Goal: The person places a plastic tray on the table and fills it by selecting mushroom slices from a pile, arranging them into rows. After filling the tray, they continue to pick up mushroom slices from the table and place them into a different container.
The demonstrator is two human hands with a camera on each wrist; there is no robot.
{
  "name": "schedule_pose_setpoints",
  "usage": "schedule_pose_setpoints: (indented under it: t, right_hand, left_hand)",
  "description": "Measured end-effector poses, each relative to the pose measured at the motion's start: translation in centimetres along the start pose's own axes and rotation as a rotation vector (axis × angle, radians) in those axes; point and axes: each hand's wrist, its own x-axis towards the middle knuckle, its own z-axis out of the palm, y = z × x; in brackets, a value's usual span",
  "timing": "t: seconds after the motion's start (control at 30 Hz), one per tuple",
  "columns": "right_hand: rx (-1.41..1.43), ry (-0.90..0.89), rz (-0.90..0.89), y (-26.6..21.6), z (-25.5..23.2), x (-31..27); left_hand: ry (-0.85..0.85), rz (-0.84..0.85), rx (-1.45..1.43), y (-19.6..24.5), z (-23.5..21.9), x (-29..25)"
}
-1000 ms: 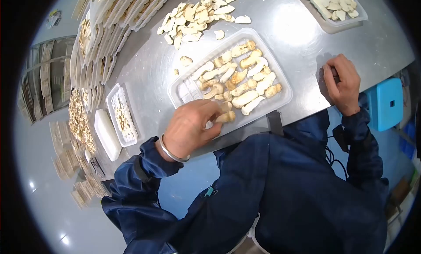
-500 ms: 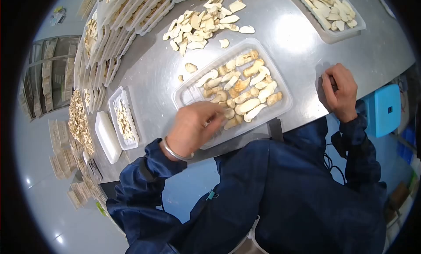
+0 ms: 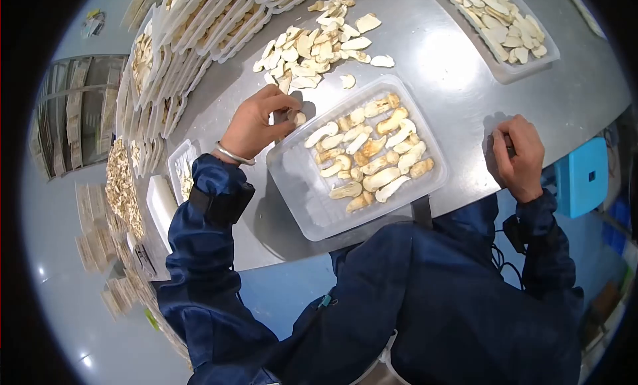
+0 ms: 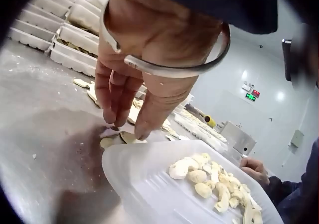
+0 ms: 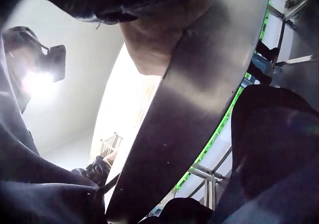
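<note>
**Tray part filled, left hand at a loose slice**

My left hand (image 3: 256, 122) is down on the table (image 3: 438, 73), fingers (image 4: 117, 97) curled, tips closing on a loose mushroom slice (image 4: 115, 140) just outside the tray's far corner. Can't tell if it's actually pinched yet or only touched. Nearer me from that hand is the clear tray (image 3: 312, 209): slices (image 3: 369, 149) cover roughly the right half, the end towards my left arm is bare, so I'd judge it about halfway. Beyond the hand lies the loose pile (image 3: 312, 43), plenty left. My right hand (image 3: 518, 149) rests at the table edge, well apart, fingers curled; what it holds, if anything, isn't visible.
</note>
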Motion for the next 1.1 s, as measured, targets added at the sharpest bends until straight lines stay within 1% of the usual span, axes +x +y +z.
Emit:
schedule_pose_setpoints:
  t: [0.17,0.27,0.4,0.43,0.53,0.73,0.83,0.93,0.97,1.07,1.1]
  right_hand:
    - [0.002,-0.004,0.004,0.0,-0.1,-0.1]
    - [0.004,-0.008,-0.003,0.2,0.0,-0.2]
    - [0.012,-0.003,0.008,0.3,0.2,-0.4]
    - [0.009,-0.002,0.003,0.4,0.2,-0.4]
    - [0.001,0.001,-0.002,0.4,0.2,-0.4]
    - [-0.01,0.001,-0.006,0.4,0.3,-0.4]
    - [-0.021,-0.001,-0.009,0.6,0.3,-0.4]
    - [-0.009,0.0,-0.013,0.6,0.3,-0.4]
    - [0.001,0.002,-0.013,0.6,0.3,-0.4]
    - [0.021,-0.004,0.013,0.5,0.4,-0.4]
    - [0.015,-0.001,0.037,0.4,0.5,-0.5]
  left_hand:
    - [0.008,0.049,0.076,-0.3,0.2,0.3]
    - [-0.018,-0.009,0.048,-0.8,0.4,0.4]
    - [0.025,-0.054,-0.017,-1.0,0.6,0.1]
    - [0.048,-0.059,-0.026,-1.0,0.8,-0.1]
    - [0.025,-0.059,0.045,-1.4,0.6,-0.3]
    - [0.049,-0.043,0.051,-1.4,0.6,-0.2]
    - [0.024,-0.129,-0.07,-2.5,0.5,-0.4]
    - [0.099,-0.184,-0.238,-3.5,-0.4,-1.6]
    - [0.125,-0.242,-0.389,-2.3,-0.7,-2.6]
    - [0.055,-0.272,-0.673,2.6,0.4,-6.6]
    - [-0.025,-0.324,-0.653,4.3,1.2,-7.9]
